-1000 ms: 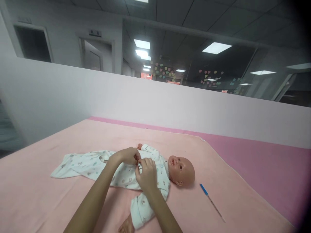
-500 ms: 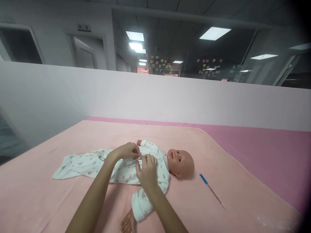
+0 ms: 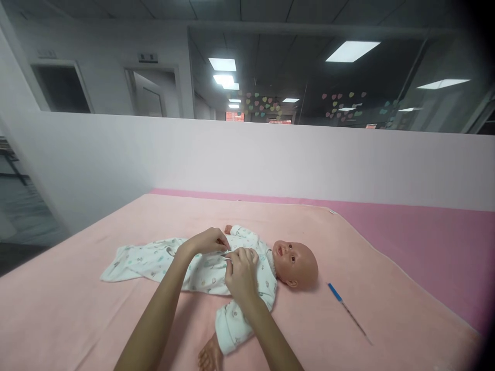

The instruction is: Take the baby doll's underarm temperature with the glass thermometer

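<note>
A baby doll [image 3: 296,264] lies on its back, its head toward the right, dressed in a white printed baby gown [image 3: 204,273]. Over the doll's middle, my left hand [image 3: 207,241] is closed, fingertips pinched on a thin white tie [image 3: 227,256] at the front of the gown. Close against it, my right hand [image 3: 243,270] is bent over the chest, its thumb and fingers closed on the same tie area. My fingers partly hide the tie. One doll hand [image 3: 210,355] sticks out of the near sleeve [image 3: 232,324].
A peach blanket [image 3: 127,319] covers the pink mat [image 3: 433,247]. Right of the doll's head lies a thin stick-like tool with a blue handle [image 3: 334,292]. A low white wall [image 3: 270,159] runs behind, with glass above it.
The view has shifted slightly, so everything sits a little further right. My fingertips have moved slightly at the front of the gown, and the white tie now shows between them.
</note>
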